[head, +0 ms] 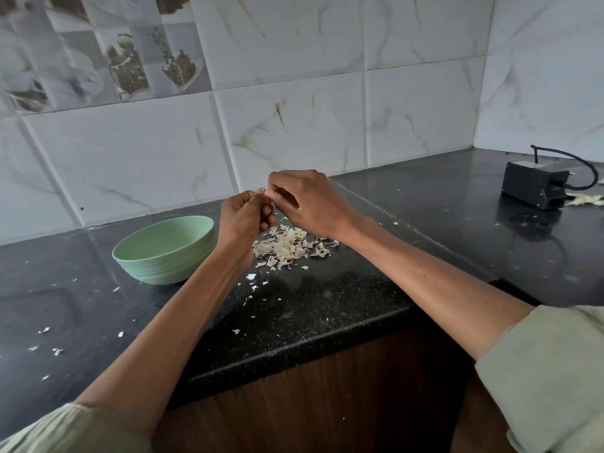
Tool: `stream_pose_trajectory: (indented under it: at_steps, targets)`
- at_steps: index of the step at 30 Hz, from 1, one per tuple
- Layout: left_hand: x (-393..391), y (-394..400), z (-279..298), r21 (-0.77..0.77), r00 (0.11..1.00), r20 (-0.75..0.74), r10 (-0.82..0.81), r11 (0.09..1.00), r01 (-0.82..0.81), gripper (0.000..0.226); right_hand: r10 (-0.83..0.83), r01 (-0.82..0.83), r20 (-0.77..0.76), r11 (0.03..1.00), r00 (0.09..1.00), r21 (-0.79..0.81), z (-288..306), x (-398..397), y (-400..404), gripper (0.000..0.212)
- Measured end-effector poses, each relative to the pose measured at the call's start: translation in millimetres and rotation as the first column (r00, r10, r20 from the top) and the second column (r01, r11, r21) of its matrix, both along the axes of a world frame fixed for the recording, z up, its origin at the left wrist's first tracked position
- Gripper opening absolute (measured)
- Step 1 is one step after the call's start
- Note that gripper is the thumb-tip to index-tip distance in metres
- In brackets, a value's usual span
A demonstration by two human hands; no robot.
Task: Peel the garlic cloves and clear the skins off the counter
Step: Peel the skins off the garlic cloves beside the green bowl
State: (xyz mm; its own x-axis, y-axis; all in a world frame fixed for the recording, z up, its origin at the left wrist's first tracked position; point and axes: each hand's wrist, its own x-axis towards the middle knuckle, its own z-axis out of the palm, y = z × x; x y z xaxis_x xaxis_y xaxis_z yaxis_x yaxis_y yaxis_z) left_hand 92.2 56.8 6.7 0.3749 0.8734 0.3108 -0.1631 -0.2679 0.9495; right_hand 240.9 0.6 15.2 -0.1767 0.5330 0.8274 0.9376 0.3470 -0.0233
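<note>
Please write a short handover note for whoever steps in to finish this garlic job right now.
Left hand: fingers curled, meeting the right hand above the counter; a clove is presumably pinched between them, but it is hidden.
Right hand: fingertips pinching at that same spot.
Pile of garlic skins: on the black counter, just below the hands.
Loose skin flakes: scattered towards the front edge and the left.
Green bowl: left of the pile; its contents are not visible.
Done: many skins already off.
Left: finish the current clove, then clear the pile and flakes off the counter.
</note>
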Motion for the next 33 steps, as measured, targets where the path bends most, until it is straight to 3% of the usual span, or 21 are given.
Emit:
stream_pose_trajectory:
  at_steps: [3, 5, 8, 10, 12, 15, 21, 23, 27, 30, 33]
  targets:
    - [-2, 0, 1, 0.015, 1.000, -0.003, -0.028, 0.999, 0.028, 0.032, 0.011, -0.014, -0.064, 0.999, 0.998, -0.036, -1, -2, 1, 0.020]
    - [-5, 2, 2, 0.022, 0.998, -0.006, -0.068, 0.997, 0.069, 0.027, 0.106, -0.181, -0.345, 0.964, 0.932, -0.193, 0, 1, 2, 0.023]
    - [-8, 2, 4, 0.030, 0.988, 0.003, -0.156, 0.987, 0.156, 0.028, 0.113, -0.625, -0.815, 0.704, 0.568, -0.338, 6, 5, -3, 0.023]
    - [-8, -1, 4, 0.025, 0.976, 0.020, -0.216, 0.976, 0.216, 0.029, 0.053, -0.747, -0.920, 0.603, 0.387, -0.280, 8, 6, -4, 0.024]
    - [-7, -3, 6, 0.017, 0.965, 0.054, -0.259, 0.966, 0.258, 0.028, 0.035, -0.768, -0.947, 0.595, 0.319, -0.236, 10, 6, -4, 0.028]
    - [-9, -1, 6, 0.054, 0.963, 0.062, -0.262, 0.964, 0.259, 0.024, 0.034, -0.715, -0.945, 0.663, 0.326, -0.223, 10, 8, 1, 0.026]
    - [-12, 7, 0, 0.337, 0.985, -0.167, -0.045, 0.936, 0.100, 0.008, 0.081, -0.550, -0.879, 0.806, 0.471, -0.220, 8, 13, 3, 0.023]
    - [-12, 6, -2, 0.460, 0.973, -0.227, 0.037, 0.885, 0.074, 0.002, 0.091, -0.511, -0.856, 0.832, 0.509, -0.215, 8, 13, 1, 0.025]
    - [-8, 11, -10, 0.689, 0.881, -0.401, 0.250, 0.716, 0.111, 0.032, 0.106, -0.476, -0.803, 0.847, 0.586, -0.236, 8, 14, -1, 0.025]
    - [-6, 13, -10, 0.748, 0.836, -0.446, 0.318, 0.646, 0.154, 0.043, 0.112, -0.468, -0.786, 0.851, 0.608, -0.240, 7, 14, 0, 0.027]
    - [-7, 8, -9, 0.753, 0.856, -0.437, 0.277, 0.634, 0.179, 0.027, 0.116, -0.453, -0.786, 0.863, 0.607, -0.223, 6, 16, 1, 0.026]
